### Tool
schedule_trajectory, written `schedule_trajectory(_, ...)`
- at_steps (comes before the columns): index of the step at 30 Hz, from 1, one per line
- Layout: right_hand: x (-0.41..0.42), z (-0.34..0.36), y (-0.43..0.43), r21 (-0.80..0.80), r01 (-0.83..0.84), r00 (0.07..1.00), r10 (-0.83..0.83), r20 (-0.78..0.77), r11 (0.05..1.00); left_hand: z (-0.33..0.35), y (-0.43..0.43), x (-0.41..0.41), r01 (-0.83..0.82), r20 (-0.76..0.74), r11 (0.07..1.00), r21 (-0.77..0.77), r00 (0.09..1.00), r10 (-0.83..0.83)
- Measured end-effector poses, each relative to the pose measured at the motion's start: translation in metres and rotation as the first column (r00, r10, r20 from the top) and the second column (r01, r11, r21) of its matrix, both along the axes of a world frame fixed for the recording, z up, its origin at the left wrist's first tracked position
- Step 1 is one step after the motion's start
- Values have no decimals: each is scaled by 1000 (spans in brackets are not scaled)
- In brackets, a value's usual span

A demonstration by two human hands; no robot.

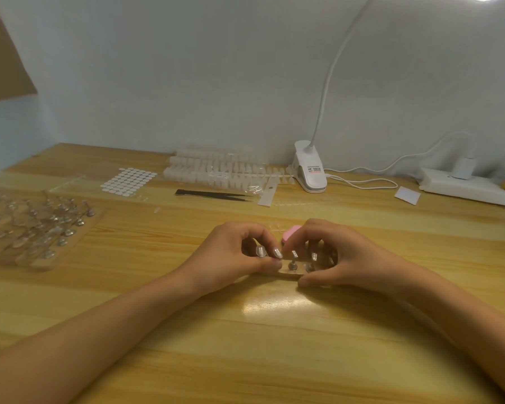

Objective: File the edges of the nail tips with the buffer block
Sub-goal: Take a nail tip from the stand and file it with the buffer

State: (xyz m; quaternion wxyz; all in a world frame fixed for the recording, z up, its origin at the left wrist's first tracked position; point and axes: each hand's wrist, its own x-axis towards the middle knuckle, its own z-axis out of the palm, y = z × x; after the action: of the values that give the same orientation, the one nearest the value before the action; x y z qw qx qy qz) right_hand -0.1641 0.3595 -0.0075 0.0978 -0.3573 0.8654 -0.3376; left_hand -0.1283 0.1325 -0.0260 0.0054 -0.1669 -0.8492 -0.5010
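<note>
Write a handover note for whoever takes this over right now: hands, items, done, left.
Left hand: fingers curled, gripping the left end of the holder strip on the table.
Right hand: curled round the pink buffer block behind the strip, thumb at its front edge.
Nail tips: a row standing on posts on the strip, between the hands.
Done: cannot tell which tips are filed.
Left: file each tip's edges with the block.

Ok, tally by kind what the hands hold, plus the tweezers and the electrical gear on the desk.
Pink buffer block: 1, in the right hand
Small nail stand: 1, steadied by the left hand
Black tweezers: 1
Clip lamp: 1
Power strip: 1
Charger plug: 1
Total: 6
</note>
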Motion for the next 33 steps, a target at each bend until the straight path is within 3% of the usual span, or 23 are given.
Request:
schedule_trajectory(10,1,-7,-5,-49,1,992,-7,-124,999,4,1,3,-17,-46,1000,-6,999,17)
schedule_trajectory(14,-2,-5,-1,-60,-11,1000,10,-23,998,6,0,2,21,-55,998,-65,998,-25)
schedule_trajectory(17,-9,1,7,-236,120,993,-122,9,964,14,-14,-4,178,136,981,-76,977,-167)
schedule_trajectory(19,-15,1,10,-265,202,974,-222,-49,943,19,-25,-11,226,249,974,15,943,-223)
schedule_trajectory(22,-19,-6,6,-109,183,973,-195,-119,977,20,-32,-24,26,202,992,127,978,-51)
schedule_trajectory(24,-18,-11,1,-56,150,979,-157,-132,987,17,-28,-34,-84,47,996,-7,995,84)
schedule_trajectory(28,-19,-15,0,-58,163,965,-171,-198,985,10,-15,-52,-135,-153,920,-368,985,83)
schedule_trajectory(33,-19,-14,6,-182,234,929,-275,-249,955,10,8,-64,-151,-212,870,-468,976,55)
